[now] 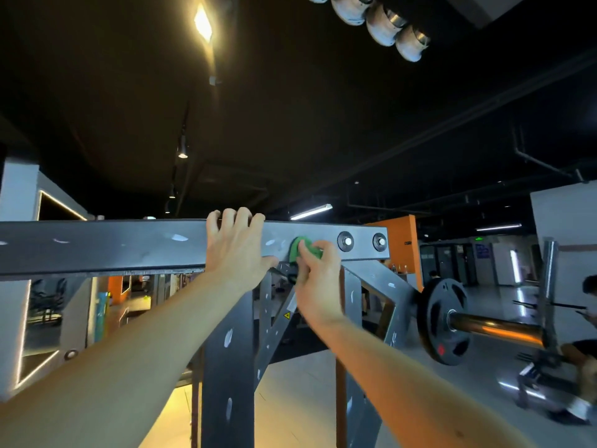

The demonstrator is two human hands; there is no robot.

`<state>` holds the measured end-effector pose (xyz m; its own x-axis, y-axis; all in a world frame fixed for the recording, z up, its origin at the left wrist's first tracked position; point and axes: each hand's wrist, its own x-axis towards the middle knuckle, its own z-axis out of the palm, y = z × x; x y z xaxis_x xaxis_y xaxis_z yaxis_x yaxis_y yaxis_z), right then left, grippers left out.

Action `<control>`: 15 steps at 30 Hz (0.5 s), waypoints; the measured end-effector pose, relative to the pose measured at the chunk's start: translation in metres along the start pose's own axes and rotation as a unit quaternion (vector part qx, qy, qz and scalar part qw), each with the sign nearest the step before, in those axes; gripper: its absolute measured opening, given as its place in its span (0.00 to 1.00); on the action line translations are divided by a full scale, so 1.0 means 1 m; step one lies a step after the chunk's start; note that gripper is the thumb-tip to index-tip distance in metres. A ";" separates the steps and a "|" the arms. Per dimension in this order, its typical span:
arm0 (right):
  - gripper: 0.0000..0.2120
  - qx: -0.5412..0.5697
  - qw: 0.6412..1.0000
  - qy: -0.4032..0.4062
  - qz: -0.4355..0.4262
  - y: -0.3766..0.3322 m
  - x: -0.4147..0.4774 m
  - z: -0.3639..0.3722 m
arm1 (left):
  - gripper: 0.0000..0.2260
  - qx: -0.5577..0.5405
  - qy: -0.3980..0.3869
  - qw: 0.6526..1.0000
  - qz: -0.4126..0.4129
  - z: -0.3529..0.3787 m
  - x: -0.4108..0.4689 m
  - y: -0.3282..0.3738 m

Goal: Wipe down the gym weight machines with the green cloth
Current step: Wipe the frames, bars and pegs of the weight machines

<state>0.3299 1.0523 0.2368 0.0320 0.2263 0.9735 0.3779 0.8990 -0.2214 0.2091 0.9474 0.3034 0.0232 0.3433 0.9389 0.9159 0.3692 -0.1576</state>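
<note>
A grey steel crossbeam of a weight rack runs across the view at head height. My left hand grips it, fingers hooked over its top edge. Just to the right, my right hand holds a bunched green cloth and presses it against the beam's front face, left of two round bolts. Most of the cloth is hidden under my fingers.
Grey uprights and diagonal braces stand below the beam. A barbell with a black plate sticks out at right. A seated person is at the far right edge. Pulleys hang overhead. Orange pillar behind.
</note>
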 end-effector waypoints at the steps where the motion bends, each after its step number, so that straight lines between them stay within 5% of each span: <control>1: 0.17 -0.020 1.000 -0.015 0.007 0.013 0.010 -0.007 | 0.34 0.005 0.002 1.000 0.003 0.000 0.001 0.000; 5: 0.21 -0.040 0.979 0.053 0.191 0.024 0.038 -0.010 | 0.34 0.012 0.001 1.000 0.008 -0.001 0.002 0.000; 9: 0.20 -0.030 1.000 -0.007 -0.003 -0.025 0.007 0.009 | 0.34 0.016 0.000 1.000 0.026 -0.001 0.002 -0.006; 11: 0.21 -0.033 0.998 -0.045 -0.031 0.002 0.016 0.000 | 0.34 0.020 -0.016 0.999 0.037 -0.003 0.003 -0.010; 15: 0.21 -0.041 0.980 0.062 0.187 0.022 0.040 -0.005 | 0.33 0.011 -0.027 0.999 0.038 -0.007 0.004 -0.011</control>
<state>0.3439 1.0797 0.2715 0.2919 0.4820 0.8261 0.3922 0.7275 -0.5630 0.2020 0.9390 0.3105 0.0697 0.4172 0.9061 0.9031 0.3594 -0.2350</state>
